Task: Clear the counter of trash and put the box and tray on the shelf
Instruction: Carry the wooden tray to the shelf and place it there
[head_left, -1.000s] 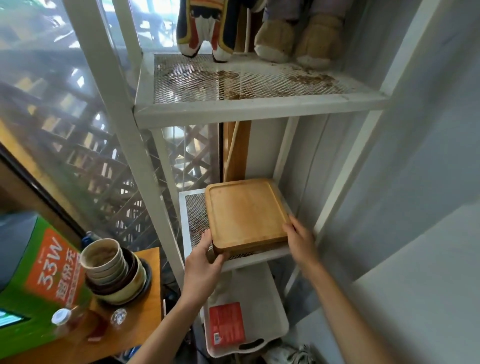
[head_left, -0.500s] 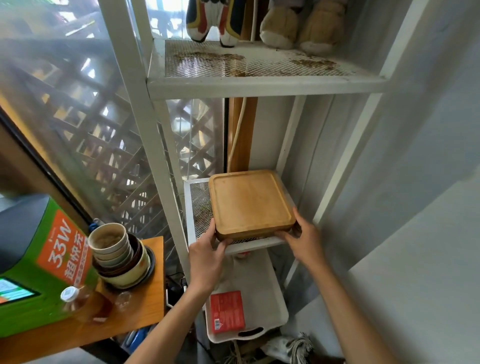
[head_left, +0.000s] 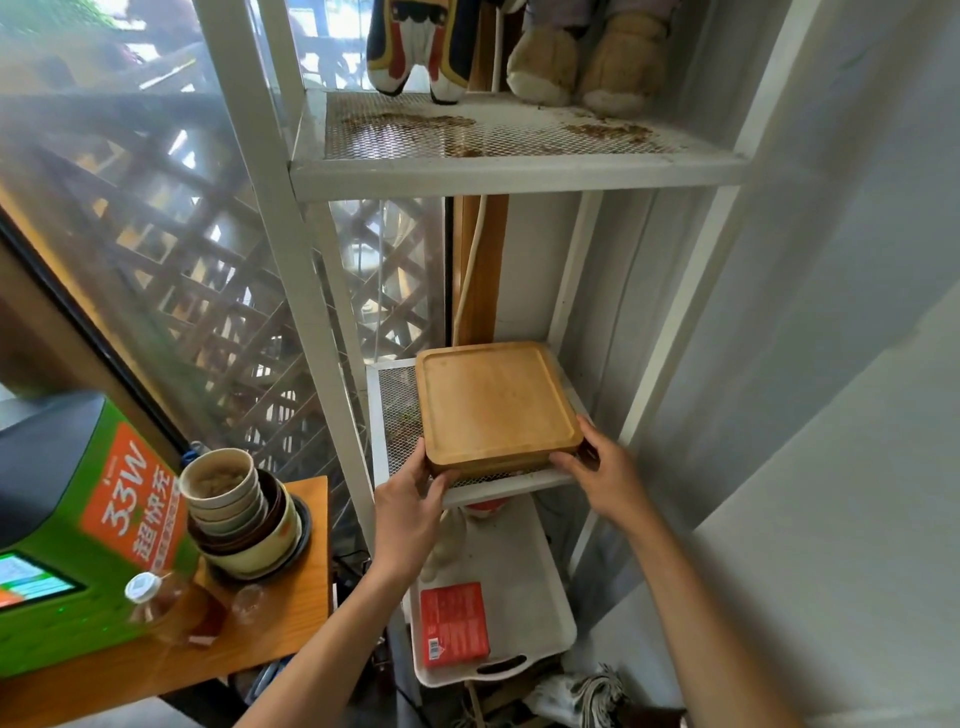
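Tray: wooden tray (head_left: 496, 405) flat on mesh shelf (head_left: 397, 415).
Left hand (head_left: 410, 499): fingers clamped on tray's near-left corner.
Right hand (head_left: 605, 475): fingers seemingly gripping near-right corner.

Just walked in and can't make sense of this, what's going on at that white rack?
A person is setting a square wooden tray on the middle mesh shelf of a white metal rack. The left hand grips the tray's near left corner and the right hand its near right corner. The tray lies flat on the shelf, its front edge near the shelf's lip. A white plastic tray with a red packet sits lower down; stacked bowls stand on the wooden counter at left.
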